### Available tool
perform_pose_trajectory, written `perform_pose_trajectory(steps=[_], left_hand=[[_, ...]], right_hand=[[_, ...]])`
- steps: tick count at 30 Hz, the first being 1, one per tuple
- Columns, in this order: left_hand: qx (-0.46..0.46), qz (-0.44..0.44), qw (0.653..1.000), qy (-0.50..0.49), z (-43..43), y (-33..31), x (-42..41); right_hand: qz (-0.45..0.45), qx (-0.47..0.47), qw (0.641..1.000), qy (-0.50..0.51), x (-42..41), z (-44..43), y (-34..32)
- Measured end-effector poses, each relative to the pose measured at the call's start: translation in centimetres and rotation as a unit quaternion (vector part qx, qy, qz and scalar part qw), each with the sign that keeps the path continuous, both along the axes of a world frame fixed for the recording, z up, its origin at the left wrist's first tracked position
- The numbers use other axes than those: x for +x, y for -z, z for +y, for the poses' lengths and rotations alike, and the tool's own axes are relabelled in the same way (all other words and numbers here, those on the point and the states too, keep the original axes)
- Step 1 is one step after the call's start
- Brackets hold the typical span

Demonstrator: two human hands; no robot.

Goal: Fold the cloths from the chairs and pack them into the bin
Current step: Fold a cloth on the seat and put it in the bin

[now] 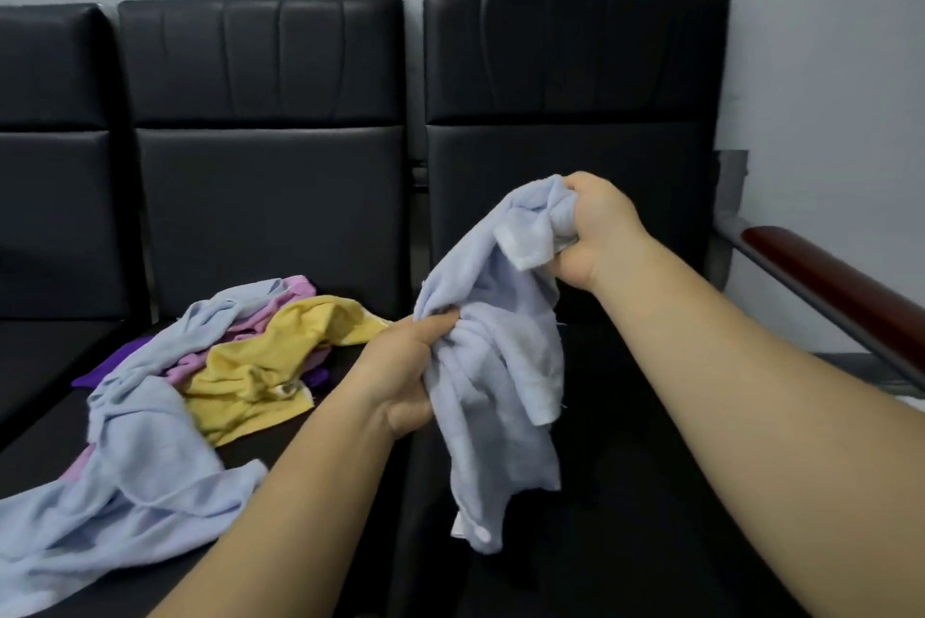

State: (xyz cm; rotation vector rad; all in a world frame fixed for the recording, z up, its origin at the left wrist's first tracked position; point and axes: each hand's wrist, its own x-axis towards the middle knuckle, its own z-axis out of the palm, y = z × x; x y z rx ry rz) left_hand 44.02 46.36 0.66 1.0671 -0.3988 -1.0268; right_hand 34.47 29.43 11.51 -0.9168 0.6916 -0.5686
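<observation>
A crumpled pale blue terry cloth (495, 367) is held up in the air by both hands, above the seat of the right-hand black padded chair (570, 67). Its long axis runs steeply, tilted from the upper right down to the lower left. The bunched top end sits in the right hand (595, 232), and the loose bottom end, with a white hem, points down towards the seat.

The right hand's fingers (583, 197) are curled tightly round the gathered top of the cloth. The left hand (405, 367) is lower and to the left. Its fingers (435, 318) are pressed together and pinch the cloth's left edge about halfway down its length.

On the seat of the middle black padded chair (270, 197), well apart from the held cloth, lies a loose heap. In it a second pale blue cloth (140, 467) sprawls towards the camera, and a yellow towel (270, 357) lies beside it. A pink cloth (295, 292) and a dark purple cloth (115, 362) show from under them.

A reddish-brown wooden armrest (841, 287) runs along the far right
</observation>
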Motion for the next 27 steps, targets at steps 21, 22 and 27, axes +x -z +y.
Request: perform_pose_trajectory(steps=[21, 22, 27], left_hand=[[0.331, -0.716, 0.548, 0.279, 0.9, 13.6, -4.0], [0.337, -0.718, 0.543, 0.276, 1.0, 13.6, -3.7], [0.274, -0.767, 0.542, 0.206, 1.4, 14.6, -1.8]], right_hand=[[0.493, -0.503, 0.663, -0.253, -12.4, -0.3, 21.2], [0.52, -0.504, 0.645, -0.246, -12.6, -0.7, 21.6], [0.509, -0.555, 0.625, -0.207, -12.3, 0.5, 20.8]])
